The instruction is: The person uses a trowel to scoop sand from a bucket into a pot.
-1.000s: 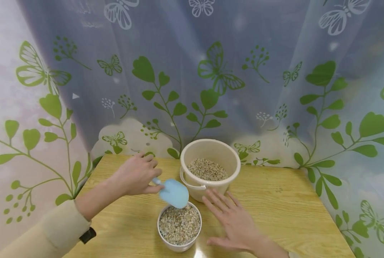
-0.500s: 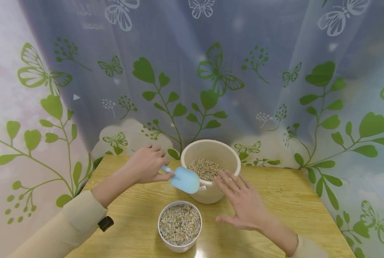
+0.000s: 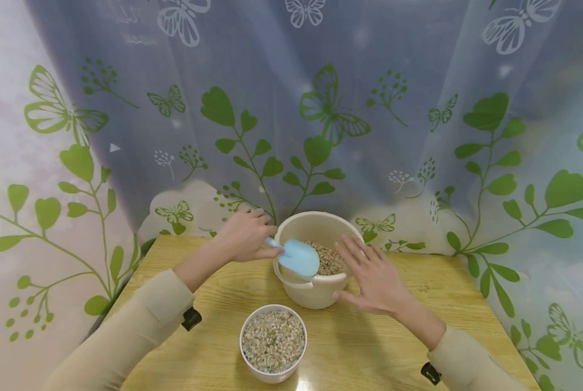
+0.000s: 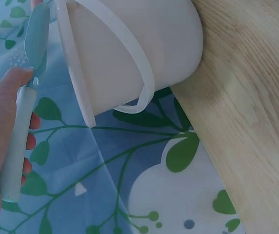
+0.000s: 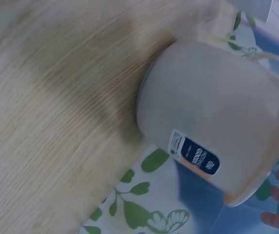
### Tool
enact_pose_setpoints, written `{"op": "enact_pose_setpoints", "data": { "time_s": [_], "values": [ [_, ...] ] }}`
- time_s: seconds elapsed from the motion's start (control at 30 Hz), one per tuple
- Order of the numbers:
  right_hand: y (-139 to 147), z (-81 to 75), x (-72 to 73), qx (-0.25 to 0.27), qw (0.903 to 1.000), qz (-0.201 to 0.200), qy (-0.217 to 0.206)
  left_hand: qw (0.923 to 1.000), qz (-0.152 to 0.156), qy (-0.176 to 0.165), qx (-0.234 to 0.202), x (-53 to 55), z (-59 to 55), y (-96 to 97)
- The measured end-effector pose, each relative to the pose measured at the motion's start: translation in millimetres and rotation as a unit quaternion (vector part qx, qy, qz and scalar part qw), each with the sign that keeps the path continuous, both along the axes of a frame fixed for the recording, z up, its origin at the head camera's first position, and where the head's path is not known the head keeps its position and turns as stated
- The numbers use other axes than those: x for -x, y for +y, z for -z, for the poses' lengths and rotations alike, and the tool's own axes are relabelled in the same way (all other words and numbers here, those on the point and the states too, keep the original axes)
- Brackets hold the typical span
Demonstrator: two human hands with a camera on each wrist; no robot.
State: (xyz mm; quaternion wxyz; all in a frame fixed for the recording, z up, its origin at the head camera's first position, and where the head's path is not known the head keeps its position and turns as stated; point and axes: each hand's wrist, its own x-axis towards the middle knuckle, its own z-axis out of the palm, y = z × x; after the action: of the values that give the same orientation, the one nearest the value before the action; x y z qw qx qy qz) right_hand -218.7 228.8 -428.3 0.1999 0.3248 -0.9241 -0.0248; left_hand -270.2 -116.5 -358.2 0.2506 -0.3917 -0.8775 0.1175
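Observation:
My left hand [image 3: 249, 236] grips the handle of a light blue scoop [image 3: 299, 258]. In the head view its blade is over the left front rim of a cream bucket [image 3: 311, 297]; no load shows on it. In the left wrist view, fingers wrap the scoop's handle [image 4: 18, 146]. Small pale pebbles or grains [image 3: 330, 260] lie inside the bucket. My right hand [image 3: 375, 279], fingers straight, is at the bucket's right front rim; whether it touches is unclear. Nearer me stands a white bowl [image 3: 270, 377], filled close to its rim with similar grains [image 3: 273, 339].
Everything stands on a wooden table [image 3: 418, 304]. A curtain [image 3: 252, 70] printed with leaves and butterflies hangs right behind the bucket and along both sides. The bucket's white handle [image 4: 142, 63] hangs down its side. A label [image 5: 198, 155] is on the bucket's wall.
My left hand has carried the scoop from over the bowl, away and rightward, to the bucket's rim. My right hand has shifted right and farther away, along the bucket's side. Bowl and bucket stayed put.

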Motion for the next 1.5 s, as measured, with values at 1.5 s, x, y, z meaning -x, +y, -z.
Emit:
{"op": "enact_pose_setpoints", "data": {
  "time_s": [1.5],
  "values": [
    [19,12.5,37.6,-0.01,0.9992,0.035,-0.019,0.9671,-0.043,-0.052,0.245,83.9,41.1,96.7]
  ]
}}
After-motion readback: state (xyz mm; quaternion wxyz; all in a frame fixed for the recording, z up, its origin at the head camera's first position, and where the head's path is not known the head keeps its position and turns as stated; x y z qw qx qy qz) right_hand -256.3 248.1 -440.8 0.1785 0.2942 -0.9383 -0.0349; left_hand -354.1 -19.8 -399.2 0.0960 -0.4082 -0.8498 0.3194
